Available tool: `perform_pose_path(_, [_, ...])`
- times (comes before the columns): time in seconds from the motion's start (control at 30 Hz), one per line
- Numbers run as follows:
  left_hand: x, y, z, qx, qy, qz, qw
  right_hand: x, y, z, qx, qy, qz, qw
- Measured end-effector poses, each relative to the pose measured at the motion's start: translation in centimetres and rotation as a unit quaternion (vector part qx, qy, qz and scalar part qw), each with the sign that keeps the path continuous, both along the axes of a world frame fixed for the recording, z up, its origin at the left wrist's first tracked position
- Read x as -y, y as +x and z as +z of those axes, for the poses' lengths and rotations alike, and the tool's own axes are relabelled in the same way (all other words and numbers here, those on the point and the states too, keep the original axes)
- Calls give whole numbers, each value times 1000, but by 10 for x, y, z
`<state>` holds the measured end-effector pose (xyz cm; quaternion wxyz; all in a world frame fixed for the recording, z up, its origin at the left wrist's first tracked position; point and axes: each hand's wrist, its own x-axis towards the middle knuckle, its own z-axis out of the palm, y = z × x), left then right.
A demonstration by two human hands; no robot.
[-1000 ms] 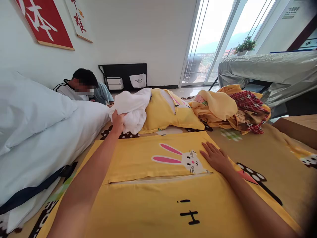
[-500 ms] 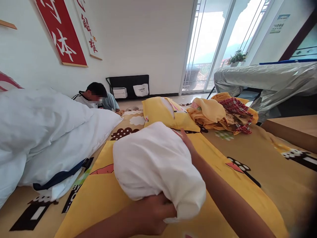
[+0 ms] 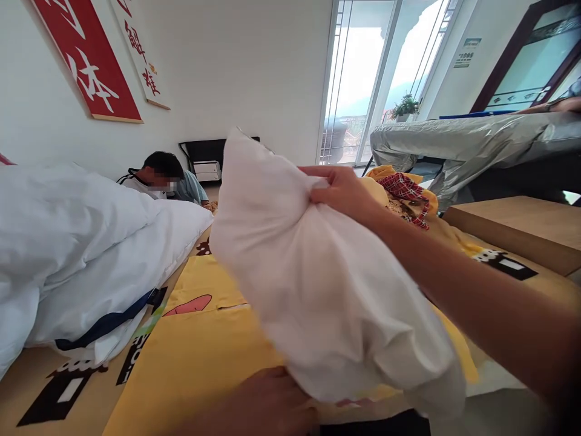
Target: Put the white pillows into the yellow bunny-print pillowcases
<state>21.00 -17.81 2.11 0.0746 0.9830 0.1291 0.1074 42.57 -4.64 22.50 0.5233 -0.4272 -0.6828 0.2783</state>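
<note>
A plain white pillow (image 3: 290, 242) is raised and tilted in front of me, its fabric bunched where I grip it. My right hand (image 3: 338, 191) pinches its upper right side, thumb towards me. Low in the head view, my left hand (image 3: 276, 402) is smeared by motion beside the pillow's lower edge, over a yellow cloth (image 3: 204, 357) with a printed carrot. Whether its fingers hold anything does not show. The yellow cloth lies flat on a tan patterned bedspread (image 3: 102, 387), partly covered by the pillow.
A puffy white quilt (image 3: 104, 242) fills the left side. Behind it a person (image 3: 158, 175) leans low by the wall. To the right are crumpled yellow and red-checked cloths (image 3: 403, 197), a brown board (image 3: 521, 230) and a silver-covered table (image 3: 458, 139), with another person's arm (image 3: 554, 107) at its far edge.
The white pillow has been lifted and stretched upright, now hiding the yellow pillow behind it. My right hand moved up and now grips it; my left hand sank slightly. The view turned right.
</note>
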Motion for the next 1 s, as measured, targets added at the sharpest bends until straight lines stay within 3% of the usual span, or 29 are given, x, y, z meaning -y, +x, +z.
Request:
perform_pose_path(0.03, [-5,-11,8,50,22,17,998,9,5,16,22,36,0,999])
perform_pose_path(0.1, [-24,-40,30,185,72,133,971,28,20,44,78,101,-3,992])
perform_pose_path(0.2, [-70,-78,63,374,94,366,847,52,44,71,181,175,-26,967])
perform_pose_path(0.27, [-99,-82,75,438,25,402,804,57,55,76,235,192,-54,951])
perform_pose_path(0.37, [-121,-52,70,447,-140,343,814,46,62,61,303,171,-44,937])
perform_pose_path(0.47, [-121,-7,53,477,-254,347,767,21,62,26,438,119,-20,891])
perform_pose_path(0.53, [-120,12,47,508,-269,350,740,10,59,4,525,96,-67,843])
perform_pose_path(0.6, [-124,21,49,519,-269,344,735,7,52,-10,536,114,-116,829])
perform_pose_path(0.7, [-130,22,62,518,-277,354,728,16,30,-21,440,190,-117,870])
perform_pose_path(0.8, [-131,17,66,480,-309,326,753,20,6,-32,420,221,-102,874])
perform_pose_path(0.9, [-128,3,44,401,-334,276,807,12,-3,-47,427,197,-118,875])
perform_pose_path(1.0, [-127,-16,4,288,-330,319,840,5,5,-51,364,172,-128,906])
